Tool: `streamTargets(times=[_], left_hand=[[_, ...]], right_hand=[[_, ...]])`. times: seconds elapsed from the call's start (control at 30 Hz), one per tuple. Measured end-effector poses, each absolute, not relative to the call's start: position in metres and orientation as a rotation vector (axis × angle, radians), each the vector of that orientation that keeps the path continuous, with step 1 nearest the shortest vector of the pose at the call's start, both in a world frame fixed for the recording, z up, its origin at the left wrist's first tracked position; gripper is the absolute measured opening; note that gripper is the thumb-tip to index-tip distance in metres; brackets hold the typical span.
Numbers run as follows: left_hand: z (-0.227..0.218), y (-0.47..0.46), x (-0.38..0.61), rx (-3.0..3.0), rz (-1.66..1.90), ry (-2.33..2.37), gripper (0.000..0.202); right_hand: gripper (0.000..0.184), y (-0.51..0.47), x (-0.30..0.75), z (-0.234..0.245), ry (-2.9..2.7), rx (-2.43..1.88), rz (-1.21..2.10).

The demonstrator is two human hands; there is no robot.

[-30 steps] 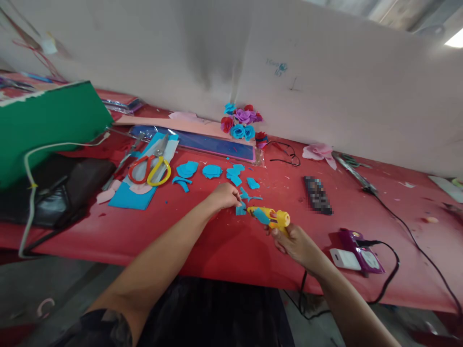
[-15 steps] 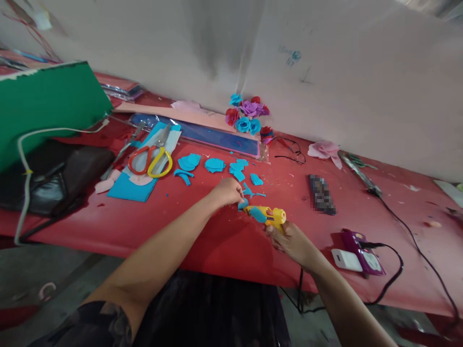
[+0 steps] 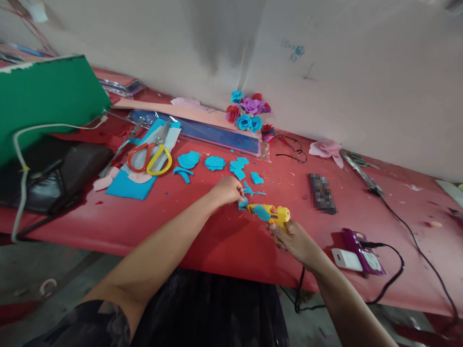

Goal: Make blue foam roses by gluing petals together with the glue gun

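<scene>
My left hand [image 3: 227, 190] is closed in a pinch on a small blue foam piece [image 3: 242, 204] just above the red table [image 3: 224, 241]. My right hand [image 3: 292, 238] grips a yellow and blue glue gun [image 3: 269, 213], its nozzle touching that blue piece. More cut blue foam petals [image 3: 213, 164] lie in a row just beyond my left hand.
Scissors with red and yellow handles [image 3: 150, 156] lie on a blue foam sheet [image 3: 126, 185] at left. A bunch of foam roses [image 3: 248, 111] stands against the wall. A dark phone [image 3: 321, 193], a purple device [image 3: 363, 250], cables, a black bag [image 3: 54, 176] and a green sheet [image 3: 43, 96] surround the work spot.
Both hands have stayed together at the same spot on the table, with the glue gun nozzle kept at the blue piece. The camera has shifted slightly.
</scene>
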State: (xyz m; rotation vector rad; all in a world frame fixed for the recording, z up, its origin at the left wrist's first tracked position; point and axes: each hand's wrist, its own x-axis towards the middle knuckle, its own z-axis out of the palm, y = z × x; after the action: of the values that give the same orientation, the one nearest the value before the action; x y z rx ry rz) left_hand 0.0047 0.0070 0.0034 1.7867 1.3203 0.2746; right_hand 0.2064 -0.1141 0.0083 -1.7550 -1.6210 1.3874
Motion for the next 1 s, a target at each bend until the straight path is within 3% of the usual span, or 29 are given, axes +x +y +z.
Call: streamTargets(times=[0.4, 0.47, 0.7, 0.9, 1.0], left_hand=[[0.000, 0.009, 0.004, 1.811, 0.259, 1.307, 0.008], [0.001, 0.009, 0.003, 1.807, 0.249, 1.319, 0.009], [0.007, 0.013, -0.011, 1.644, 0.447, 1.286, 0.012], [0.008, 0.023, -0.027, 1.567, 0.653, 1.096, 0.014], [0.007, 0.027, -0.032, 1.634, 0.664, 1.064, 0.019]], right_hand=[[0.038, -0.118, 0.216, 0.015, -1.645, -1.806, 1.321], [0.036, -0.117, 0.221, 0.017, -1.744, -1.872, 1.166], [0.033, -0.076, 0.244, 0.020, -2.175, -2.122, 0.144], [0.033, -0.056, 0.242, 0.026, -2.241, -2.285, -0.077], [0.039, -0.052, 0.215, 0.036, -2.139, -2.053, -0.097]])
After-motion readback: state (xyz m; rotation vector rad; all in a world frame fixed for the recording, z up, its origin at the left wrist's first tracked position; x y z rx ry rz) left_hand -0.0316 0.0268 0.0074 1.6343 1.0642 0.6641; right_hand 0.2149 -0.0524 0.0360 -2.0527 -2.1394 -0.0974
